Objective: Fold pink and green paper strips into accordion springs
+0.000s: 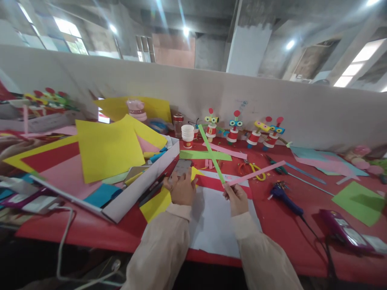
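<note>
My right hand (236,198) is closed in a pinch on the meeting ends of two paper strips. The green strip (211,153) slants up and left from the fingertips, while the pink strip (256,173) runs out to the right. Beneath this hand lies a white sheet (214,225) on the red table. My left hand (182,189) rests palm down with fingers apart and slightly bent, at the near end of a smartphone (183,166). Yellow paper (155,205) shows beside and under it.
A white box (145,181) of coloured paper stands left. Behind are stacked paper cups (188,135) and several cup figures (232,131). To the right lie yellow-handled scissors (260,172), a blue glue gun (286,197) with its cord, and a purple device (344,229). Another person's hand (15,147) shows far left.
</note>
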`<state>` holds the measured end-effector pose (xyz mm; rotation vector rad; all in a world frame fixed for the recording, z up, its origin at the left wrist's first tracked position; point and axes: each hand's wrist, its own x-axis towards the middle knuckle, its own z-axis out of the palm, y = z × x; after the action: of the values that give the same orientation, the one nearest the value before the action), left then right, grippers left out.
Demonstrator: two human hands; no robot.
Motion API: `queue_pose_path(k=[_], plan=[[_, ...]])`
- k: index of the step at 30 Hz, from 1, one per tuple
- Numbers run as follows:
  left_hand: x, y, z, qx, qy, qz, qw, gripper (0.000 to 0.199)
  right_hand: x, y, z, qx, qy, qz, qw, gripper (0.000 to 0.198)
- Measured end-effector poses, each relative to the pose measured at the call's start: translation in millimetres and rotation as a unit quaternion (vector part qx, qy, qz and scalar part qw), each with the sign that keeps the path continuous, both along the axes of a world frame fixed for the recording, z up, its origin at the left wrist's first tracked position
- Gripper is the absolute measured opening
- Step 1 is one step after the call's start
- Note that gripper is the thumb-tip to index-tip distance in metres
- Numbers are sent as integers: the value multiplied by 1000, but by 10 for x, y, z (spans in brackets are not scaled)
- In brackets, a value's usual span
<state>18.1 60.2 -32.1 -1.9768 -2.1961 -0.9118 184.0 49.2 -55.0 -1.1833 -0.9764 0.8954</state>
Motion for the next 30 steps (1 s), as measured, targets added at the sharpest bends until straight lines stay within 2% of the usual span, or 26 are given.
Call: queue_pose_path(k=[6,7,9,10,12,14,18,20,24,27,30], plan=[[-8,46,9,22,-32,-9,999,41,6,-2,-26,4,2,11,1000,28],[17,50,12,36,-56,-30,997,39,10,5,-39,3,2,17,1000,29],[113,60,3,54,-133,-114,983,34,25,28,-66,0,-7,36,999,29],[181,66,-11,49,-189,-178,964,31,36,42,-79,-1,-13,47,999,30],[333,80,-49,-32,-324,-276,904,22,64,68,-101,0,-24,64,998,30],[460,95,-90,-94,-422,-296,852,23,89,85,-115,0,-32,69,997,30],[531,109,-142,-149,-588,-304,735,22,96,73,-136,-8,-41,65,997,33],[498,102,-155,-164,-628,-303,698,22,74,57,-143,-13,-46,65,997,35],[445,79,-111,-155,-651,-276,690,21,44,66,-71,-21,-80,65,994,36],[473,104,17,-141,-656,-267,692,19,62,153,118,-12,-112,69,991,35],[525,191,157,-113,-683,-261,672,22,69,288,344,31,-191,32,981,33]])
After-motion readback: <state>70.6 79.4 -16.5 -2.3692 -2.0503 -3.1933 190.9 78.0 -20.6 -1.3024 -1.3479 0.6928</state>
